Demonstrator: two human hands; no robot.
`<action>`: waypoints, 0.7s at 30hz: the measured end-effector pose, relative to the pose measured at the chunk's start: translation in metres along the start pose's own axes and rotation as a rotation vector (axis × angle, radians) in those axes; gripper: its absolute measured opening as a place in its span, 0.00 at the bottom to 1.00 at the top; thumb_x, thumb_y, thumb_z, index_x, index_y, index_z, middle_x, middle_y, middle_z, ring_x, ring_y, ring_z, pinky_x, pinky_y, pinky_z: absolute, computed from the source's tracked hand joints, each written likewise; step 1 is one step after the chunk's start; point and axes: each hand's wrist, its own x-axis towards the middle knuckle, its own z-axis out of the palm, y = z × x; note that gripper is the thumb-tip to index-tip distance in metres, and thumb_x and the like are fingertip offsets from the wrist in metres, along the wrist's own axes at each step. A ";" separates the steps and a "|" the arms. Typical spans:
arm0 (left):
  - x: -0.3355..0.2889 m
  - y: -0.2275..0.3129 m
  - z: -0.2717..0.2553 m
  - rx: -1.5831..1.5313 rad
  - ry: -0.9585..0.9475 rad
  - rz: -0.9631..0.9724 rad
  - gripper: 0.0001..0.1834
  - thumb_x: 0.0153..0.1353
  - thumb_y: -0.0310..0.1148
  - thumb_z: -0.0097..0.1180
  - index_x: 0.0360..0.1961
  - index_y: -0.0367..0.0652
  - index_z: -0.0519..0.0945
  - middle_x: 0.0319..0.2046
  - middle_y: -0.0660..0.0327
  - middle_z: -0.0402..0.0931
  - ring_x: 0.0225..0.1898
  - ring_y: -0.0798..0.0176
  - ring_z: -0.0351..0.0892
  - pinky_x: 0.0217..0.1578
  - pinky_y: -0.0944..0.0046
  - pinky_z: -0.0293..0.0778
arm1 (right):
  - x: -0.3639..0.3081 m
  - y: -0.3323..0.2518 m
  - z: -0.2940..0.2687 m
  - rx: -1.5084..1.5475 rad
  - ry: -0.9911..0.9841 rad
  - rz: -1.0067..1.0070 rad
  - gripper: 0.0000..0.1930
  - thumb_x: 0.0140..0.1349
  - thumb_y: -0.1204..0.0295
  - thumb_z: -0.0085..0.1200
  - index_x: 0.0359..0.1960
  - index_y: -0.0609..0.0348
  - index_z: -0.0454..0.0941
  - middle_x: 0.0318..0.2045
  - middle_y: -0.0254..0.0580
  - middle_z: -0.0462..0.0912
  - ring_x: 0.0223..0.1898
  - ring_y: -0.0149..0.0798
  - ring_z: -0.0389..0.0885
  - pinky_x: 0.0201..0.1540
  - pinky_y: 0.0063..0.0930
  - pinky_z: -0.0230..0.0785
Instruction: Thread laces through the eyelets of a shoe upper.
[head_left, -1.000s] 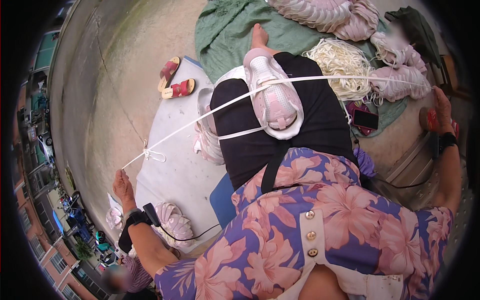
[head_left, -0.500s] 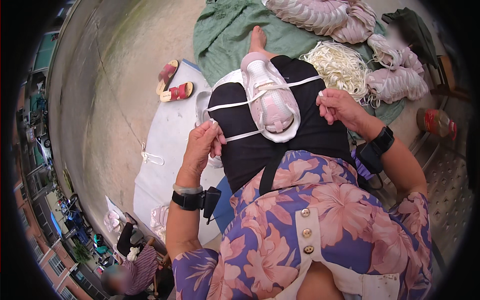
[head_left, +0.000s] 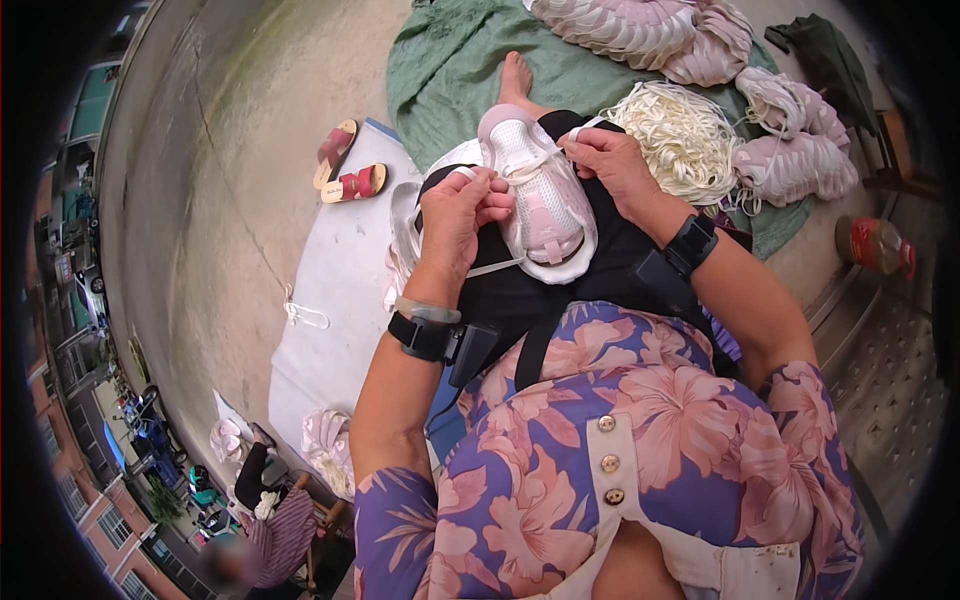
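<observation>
a green cloth (head_left: 440,80) lies on concrete ground (head_left: 260,130) outdoors. a pink-and-white shoe (head_left: 548,215) rests on the lap (head_left: 505,300). left hand (head_left: 458,212) and right hand (head_left: 617,168), each grip pinching white lace (head_left: 541,161), have converged since the earlier frame.

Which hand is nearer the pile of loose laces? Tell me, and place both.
Right. The right hand is over the lap, just left of the pile of laces; the left hand is farther off, at the shoe's left side.
</observation>
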 end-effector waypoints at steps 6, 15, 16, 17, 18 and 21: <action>-0.011 -0.014 -0.009 0.087 0.088 0.077 0.09 0.60 0.32 0.53 0.38 0.37 0.76 0.22 0.63 0.74 0.17 0.74 0.71 0.15 0.78 0.63 | -0.009 0.010 0.009 0.078 0.068 -0.078 0.06 0.56 0.72 0.56 0.27 0.63 0.78 0.21 0.28 0.75 0.22 0.19 0.67 0.24 0.13 0.60; -0.017 -0.020 -0.004 0.088 0.094 0.133 0.09 0.61 0.35 0.52 0.34 0.40 0.74 0.20 0.63 0.74 0.16 0.74 0.72 0.14 0.77 0.66 | -0.012 0.017 0.009 -0.129 0.062 -0.181 0.05 0.57 0.73 0.56 0.32 0.61 0.79 0.23 0.27 0.76 0.25 0.19 0.70 0.29 0.13 0.63; -0.018 -0.020 -0.003 0.086 0.081 0.133 0.08 0.61 0.34 0.52 0.34 0.40 0.74 0.20 0.63 0.74 0.16 0.74 0.73 0.15 0.77 0.67 | -0.012 0.016 0.010 -0.129 0.062 -0.179 0.05 0.57 0.73 0.56 0.32 0.61 0.79 0.23 0.27 0.76 0.25 0.19 0.70 0.29 0.13 0.63; -0.018 -0.021 -0.004 0.085 0.081 0.131 0.08 0.61 0.34 0.52 0.34 0.40 0.74 0.20 0.63 0.74 0.16 0.74 0.73 0.15 0.77 0.67 | -0.012 0.017 0.011 -0.111 0.061 -0.189 0.05 0.57 0.73 0.56 0.32 0.61 0.79 0.23 0.27 0.76 0.25 0.19 0.70 0.29 0.13 0.63; -0.017 -0.022 -0.004 0.088 0.080 0.140 0.08 0.61 0.34 0.51 0.34 0.40 0.74 0.20 0.63 0.74 0.16 0.74 0.73 0.14 0.78 0.66 | -0.012 0.017 0.011 -0.093 0.061 -0.199 0.05 0.57 0.73 0.56 0.32 0.61 0.79 0.23 0.27 0.76 0.25 0.18 0.70 0.29 0.13 0.63; -0.016 -0.024 -0.003 0.106 0.070 0.162 0.07 0.61 0.32 0.50 0.35 0.40 0.73 0.20 0.63 0.74 0.16 0.74 0.72 0.14 0.78 0.65 | -0.011 0.018 0.015 -0.109 0.109 -0.241 0.05 0.54 0.75 0.56 0.30 0.65 0.78 0.19 0.27 0.74 0.22 0.19 0.66 0.25 0.15 0.61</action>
